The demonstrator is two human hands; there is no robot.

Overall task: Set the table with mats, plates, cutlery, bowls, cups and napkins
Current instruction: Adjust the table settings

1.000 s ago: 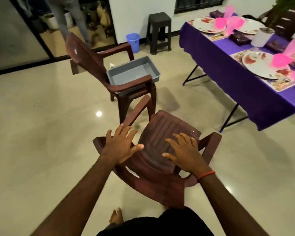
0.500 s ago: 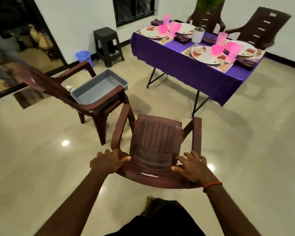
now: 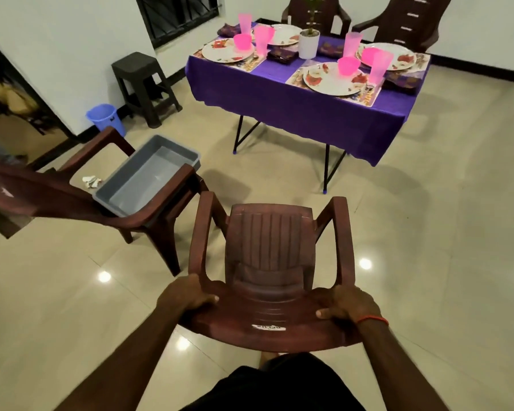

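1. Both hands are on the brown plastic armchair (image 3: 269, 253). The left hand (image 3: 187, 295) is clamped round the left corner of its backrest, thumb on the front face, fingers wrapped behind.
2. The right hand (image 3: 343, 304) grips the right corner the same way, thumb showing in front, and a red thread (image 3: 371, 319) circles that wrist.
3. The armchair's seat points away from the hands. Its feet are hidden, so I cannot tell whether it is off the glossy tiled floor (image 3: 428, 232).
4. Well ahead of the hands stands the desk (image 3: 294, 108), draped in a purple cloth, on black folding legs.
5. On it, white floral plates (image 3: 227, 50) lie on printed mats (image 3: 365, 97), with pink plastic bowls (image 3: 348, 66) sitting on the plates and tall pink cups (image 3: 263, 38) beside them.
6. Dark folded napkins (image 3: 282, 53) lie near the plates. Cutlery is too small to make out.
7. A white pot with a green plant (image 3: 308, 44) stands mid-desk.
8. Ahead and left of the left hand is a second brown chair (image 3: 57, 200) carrying a grey plastic tub (image 3: 149, 176) on its seat, with a crumpled white scrap (image 3: 91, 181) just beside the tub.
9. Farther off on that side, by the wall, are a blue bucket (image 3: 106, 118) and a dark plastic stool (image 3: 144, 81).
10. Beyond the desk, far from both hands, stand two more brown chairs (image 3: 410, 22).
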